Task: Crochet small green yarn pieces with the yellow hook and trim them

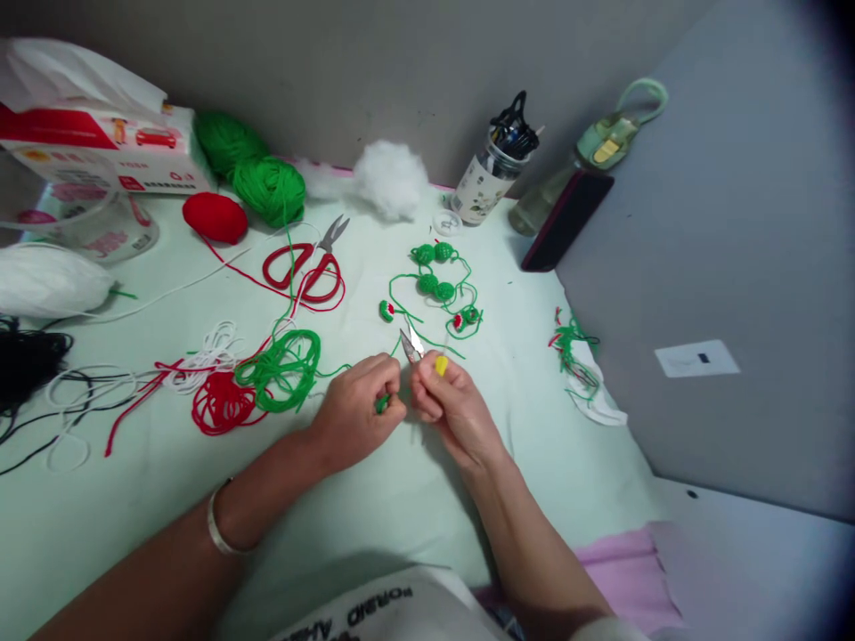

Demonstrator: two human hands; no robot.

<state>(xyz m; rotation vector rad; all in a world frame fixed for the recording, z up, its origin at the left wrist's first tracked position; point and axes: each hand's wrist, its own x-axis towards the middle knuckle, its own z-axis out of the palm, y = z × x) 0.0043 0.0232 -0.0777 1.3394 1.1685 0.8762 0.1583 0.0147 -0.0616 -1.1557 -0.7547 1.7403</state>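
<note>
My right hand [449,396] is closed around small thread snips [412,345], their pointed metal blades sticking out away from me. A yellow tip [441,364], perhaps the handle of a thin tool, also shows at its fingers. My left hand [364,405] is curled shut just beside it, with a bit of green yarn work [382,403] peeking out between the fingers; most of that piece is hidden. Beyond the hands lie several green crocheted balls [427,283] with trailing yarn tails. Small green pieces with red and white, one at left [386,310] and one at right [458,322], lie nearer.
Red-handled scissors [304,267] lie behind a loose green yarn coil [284,369] and a red one [223,402]. Yarn balls, a tissue box [134,147] and white stuffing [393,178] are at the back. A pen jar [487,182], bottle [544,191], phone [567,218] and yarn scraps [578,356] stand or lie right.
</note>
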